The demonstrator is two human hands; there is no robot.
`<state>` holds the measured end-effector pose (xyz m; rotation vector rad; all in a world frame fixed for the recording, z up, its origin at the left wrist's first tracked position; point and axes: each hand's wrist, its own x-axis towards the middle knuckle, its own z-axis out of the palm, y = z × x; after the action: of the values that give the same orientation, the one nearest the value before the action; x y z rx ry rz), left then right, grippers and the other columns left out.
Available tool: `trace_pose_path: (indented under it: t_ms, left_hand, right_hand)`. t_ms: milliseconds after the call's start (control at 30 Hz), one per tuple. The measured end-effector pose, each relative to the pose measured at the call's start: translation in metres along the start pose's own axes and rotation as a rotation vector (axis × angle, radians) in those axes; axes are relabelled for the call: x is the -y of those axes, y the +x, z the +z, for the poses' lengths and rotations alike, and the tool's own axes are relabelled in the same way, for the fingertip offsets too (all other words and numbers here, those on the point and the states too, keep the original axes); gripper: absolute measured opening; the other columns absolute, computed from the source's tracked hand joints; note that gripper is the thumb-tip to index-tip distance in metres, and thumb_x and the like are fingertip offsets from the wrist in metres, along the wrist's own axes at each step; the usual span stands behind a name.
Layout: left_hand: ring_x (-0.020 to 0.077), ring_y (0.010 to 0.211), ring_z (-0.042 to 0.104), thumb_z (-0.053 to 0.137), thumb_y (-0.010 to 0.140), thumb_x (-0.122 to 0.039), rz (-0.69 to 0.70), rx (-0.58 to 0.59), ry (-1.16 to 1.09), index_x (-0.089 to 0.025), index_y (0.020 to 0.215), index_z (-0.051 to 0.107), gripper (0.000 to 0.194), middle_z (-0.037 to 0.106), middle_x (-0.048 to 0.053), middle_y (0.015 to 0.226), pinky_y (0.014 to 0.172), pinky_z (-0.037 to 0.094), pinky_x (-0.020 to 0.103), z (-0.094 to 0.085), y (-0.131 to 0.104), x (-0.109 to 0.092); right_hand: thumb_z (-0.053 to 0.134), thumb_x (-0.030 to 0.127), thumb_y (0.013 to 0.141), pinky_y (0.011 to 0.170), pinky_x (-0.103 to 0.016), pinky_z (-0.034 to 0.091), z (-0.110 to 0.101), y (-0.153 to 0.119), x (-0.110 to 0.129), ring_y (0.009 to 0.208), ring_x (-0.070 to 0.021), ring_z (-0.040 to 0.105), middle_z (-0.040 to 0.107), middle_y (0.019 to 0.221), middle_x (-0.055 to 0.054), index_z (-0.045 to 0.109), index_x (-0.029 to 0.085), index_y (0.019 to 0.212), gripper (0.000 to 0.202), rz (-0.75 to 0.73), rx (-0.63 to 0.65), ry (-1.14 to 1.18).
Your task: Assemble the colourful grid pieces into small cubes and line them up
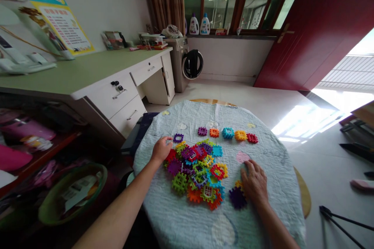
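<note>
A heap of colourful plastic interlocking blocks (199, 177) lies on the cloth-covered round table. My left hand (162, 149) is at the heap's upper left edge, thumb and forefinger apart. Just beyond its fingertips is a purple square frame block (178, 137), with a small gap between. To the right of the heap, my right hand (254, 181) rests on the cloth with its fingers stretched out, holding nothing. Beside it lie a dark purple block (237, 197) and a yellow-orange block (239, 184), partly hidden. Along the far side runs a row: purple (202, 131), orange (214, 133), blue (228, 133), yellow (240, 135) and red (252, 138) blocks.
The pale blue tablecloth (263, 144) covers the round table. A desk with drawers (117, 95) stands at the left, a washing machine (179, 62) behind it. On the left floor is a green-rimmed bin (48, 212); black tripod-like legs (341, 218) are at right.
</note>
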<state>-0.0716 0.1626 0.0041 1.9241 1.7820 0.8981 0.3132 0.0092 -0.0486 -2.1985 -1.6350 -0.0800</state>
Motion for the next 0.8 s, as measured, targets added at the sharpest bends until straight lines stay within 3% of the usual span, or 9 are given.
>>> trace_pose_path:
  t_ms: [100, 200, 333, 467, 600, 700, 800]
  left_hand:
    - [0.023, 0.106, 0.06, 0.051, 0.079, -0.024, 0.206, -0.07, 0.049, -0.019, 0.091, 0.066, 0.019, 0.068, 0.008, 0.106, 0.101, 0.045, 0.039, 0.002, -0.003, -0.027]
    - [0.0246, 0.112, 0.057, 0.055, 0.08, -0.025, 0.287, -0.077, 0.128, -0.02, 0.092, 0.067, 0.018, 0.065, 0.009, 0.115, 0.103, 0.043, 0.041, 0.005, -0.009, -0.042]
    - [0.0266, 0.113, 0.056, 0.058, 0.079, -0.025, 0.263, -0.065, 0.207, -0.021, 0.094, 0.067, 0.019, 0.065, 0.009, 0.116, 0.103, 0.043, 0.044, 0.003, -0.016, -0.041]
    - [0.0275, 0.113, 0.055, 0.056, 0.079, -0.026, 0.26, -0.046, 0.181, -0.021, 0.095, 0.067, 0.02, 0.064, 0.009, 0.116, 0.103, 0.043, 0.046, 0.002, -0.03, -0.034]
    - [0.0277, 0.114, 0.055, 0.057, 0.079, -0.025, 0.238, -0.013, 0.164, -0.021, 0.093, 0.067, 0.018, 0.063, 0.009, 0.115, 0.103, 0.043, 0.046, 0.002, -0.05, -0.029]
    - [0.0275, 0.115, 0.054, 0.057, 0.08, -0.025, 0.248, -0.012, 0.135, -0.021, 0.094, 0.066, 0.017, 0.062, 0.01, 0.117, 0.104, 0.043, 0.047, -0.001, -0.062, -0.026]
    - [0.0273, 0.118, 0.052, 0.058, 0.081, -0.027, 0.296, -0.006, 0.095, -0.02, 0.097, 0.065, 0.019, 0.06, 0.01, 0.12, 0.107, 0.041, 0.048, -0.007, -0.074, -0.024]
  right_hand:
    - [0.04, 0.031, 0.089, 0.105, -0.041, 0.033, -0.003, 0.002, 0.0, 0.12, -0.026, 0.048, 0.056, 0.129, -0.011, 0.059, 0.017, 0.116, 0.036, 0.02, 0.014, 0.028]
    - [0.041, 0.028, 0.087, 0.105, -0.039, 0.032, -0.007, 0.004, 0.005, 0.121, -0.0259, 0.047, 0.056, 0.13, -0.01, 0.059, 0.018, 0.116, 0.036, 0.087, 0.047, 0.031]
    - [0.042, 0.024, 0.083, 0.106, -0.042, 0.029, -0.01, 0.007, 0.019, 0.121, -0.0269, 0.047, 0.056, 0.129, -0.01, 0.06, 0.019, 0.115, 0.037, 0.235, 0.065, 0.048]
    - [0.039, 0.022, 0.08, 0.103, -0.051, 0.028, -0.004, 0.009, 0.04, 0.117, -0.0305, 0.047, 0.056, 0.127, -0.013, 0.063, 0.019, 0.108, 0.037, 0.397, -0.065, 0.175]
    - [0.039, 0.027, 0.081, 0.099, -0.049, 0.034, -0.001, 0.012, 0.058, 0.113, -0.03, 0.05, 0.059, 0.119, -0.015, 0.063, 0.017, 0.102, 0.034, 0.322, -0.194, 0.472]
    - [0.041, 0.038, 0.085, 0.093, -0.042, 0.042, -0.014, 0.007, 0.057, 0.101, -0.0256, 0.057, 0.064, 0.104, -0.012, 0.063, 0.018, 0.099, 0.033, 0.184, -0.021, 0.658]
    - [0.054, 0.043, 0.079, 0.096, -0.042, 0.043, -0.034, -0.014, 0.043, 0.105, -0.0258, 0.057, 0.063, 0.112, -0.009, 0.064, 0.021, 0.11, 0.039, -0.009, 0.27, 0.575]
